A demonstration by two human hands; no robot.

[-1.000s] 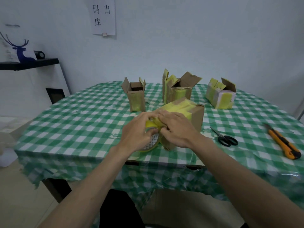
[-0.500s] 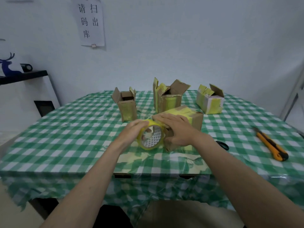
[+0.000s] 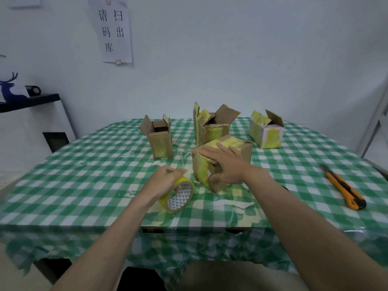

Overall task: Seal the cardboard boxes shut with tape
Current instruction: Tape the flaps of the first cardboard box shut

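One box [image 3: 222,158] mid-sealing: right hand [image 3: 225,164] spread flat across its top, left hand [image 3: 165,181] gripping tape roll [image 3: 178,195] alongside; next, probably drawing tape over the flaps.

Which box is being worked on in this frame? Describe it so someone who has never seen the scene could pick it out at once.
On the green checked table stand four small cardboard boxes; three sit in a row toward the far edge with flaps up. The box being worked on lies nearer the person, in front of the middle one. It alone has closed flaps under yellow tape, with the right hand resting flat on it.
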